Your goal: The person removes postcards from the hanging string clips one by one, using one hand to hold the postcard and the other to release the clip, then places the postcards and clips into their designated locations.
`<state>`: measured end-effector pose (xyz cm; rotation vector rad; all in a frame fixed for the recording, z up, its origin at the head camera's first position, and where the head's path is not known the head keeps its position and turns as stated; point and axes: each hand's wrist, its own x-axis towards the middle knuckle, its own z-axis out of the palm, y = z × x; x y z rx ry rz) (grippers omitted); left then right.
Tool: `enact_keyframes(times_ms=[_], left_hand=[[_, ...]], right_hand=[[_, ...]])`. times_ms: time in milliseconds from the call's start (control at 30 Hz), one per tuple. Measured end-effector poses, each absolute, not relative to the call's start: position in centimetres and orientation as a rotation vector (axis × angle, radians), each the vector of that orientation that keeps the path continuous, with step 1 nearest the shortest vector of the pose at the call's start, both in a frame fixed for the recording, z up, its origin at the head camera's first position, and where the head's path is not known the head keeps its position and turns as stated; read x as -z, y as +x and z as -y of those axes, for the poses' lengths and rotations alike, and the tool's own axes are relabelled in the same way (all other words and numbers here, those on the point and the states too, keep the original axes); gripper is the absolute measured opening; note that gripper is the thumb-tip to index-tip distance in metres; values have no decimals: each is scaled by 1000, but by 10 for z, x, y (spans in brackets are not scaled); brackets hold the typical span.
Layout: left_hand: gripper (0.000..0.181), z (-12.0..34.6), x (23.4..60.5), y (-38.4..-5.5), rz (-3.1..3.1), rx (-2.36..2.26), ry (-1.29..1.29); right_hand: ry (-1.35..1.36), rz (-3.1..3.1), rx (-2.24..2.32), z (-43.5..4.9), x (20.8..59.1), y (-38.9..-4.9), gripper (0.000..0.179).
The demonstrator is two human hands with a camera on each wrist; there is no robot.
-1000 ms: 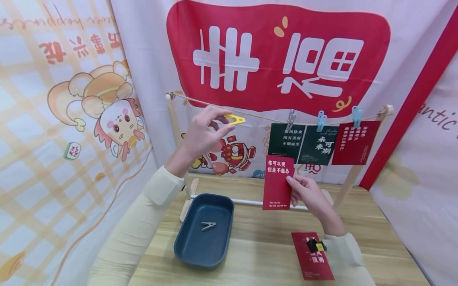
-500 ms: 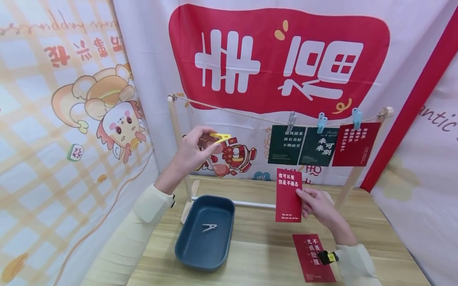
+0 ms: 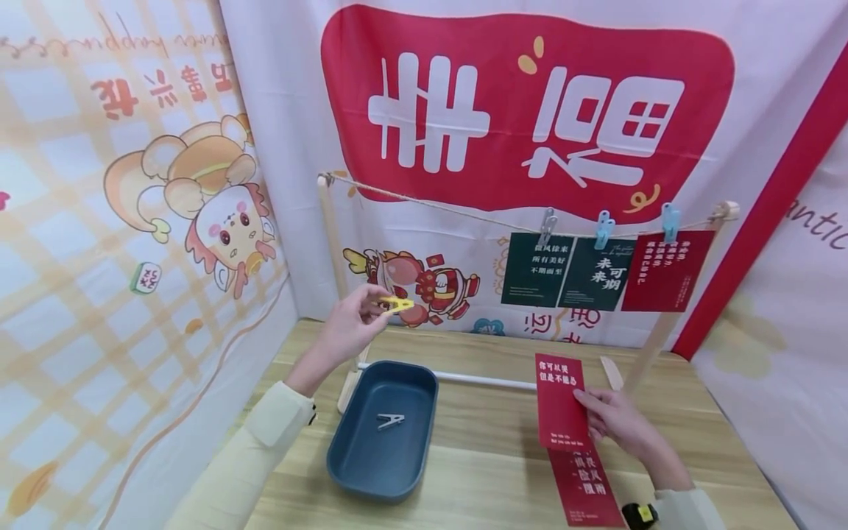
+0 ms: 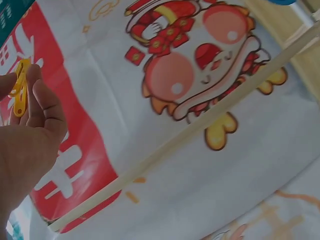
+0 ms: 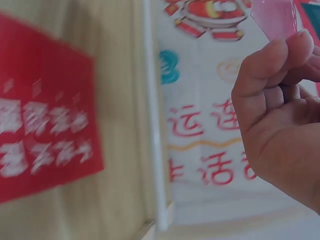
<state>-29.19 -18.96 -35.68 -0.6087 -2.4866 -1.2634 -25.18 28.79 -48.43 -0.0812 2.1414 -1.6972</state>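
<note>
My left hand (image 3: 351,324) pinches a yellow clothespin (image 3: 400,304) between thumb and fingers, above the back of the blue tray. The left wrist view also shows this yellow clothespin (image 4: 21,87) in the fingertips. My right hand (image 3: 619,419) grips a red card (image 3: 560,401) with white lettering by its right edge. Below it, a second red card (image 3: 588,493) lies on the table, its upper part hidden by the held one. In the right wrist view the held card (image 5: 275,17) shows only partly, at the fingertips.
A twine line (image 3: 450,205) spans a wooden frame. Two green cards (image 3: 536,283) and a red card (image 3: 662,287) hang at its right under a grey clip and two blue clips. The blue tray (image 3: 334,471) holds a grey clothespin (image 3: 391,420). A white rod (image 3: 486,380) crosses behind.
Both hands have come down from the line. The left hand keeps the yellow clothespin; the right has carried its red card down and rightward, over the card on the table.
</note>
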Motion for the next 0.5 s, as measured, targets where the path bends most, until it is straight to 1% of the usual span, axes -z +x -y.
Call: enact_keyframes(times_ms=[133,233,400,500], left_hand=[[31,192,381,-291,2563,1302,-620],[30,192,396,-290,2636,1312,-618],[30,193,415,-286,2743,1294,-535],[30,193,426,-285,2800,1286,-489]], right_hand=[[-57,-2094,1709,-298,502,-248,37],[-41,-2058,1692,-303,511,-243,38],[-68,-2040,1664,-305,523,-239,40],[-78,-2040,1649,-305,527,-238,38]])
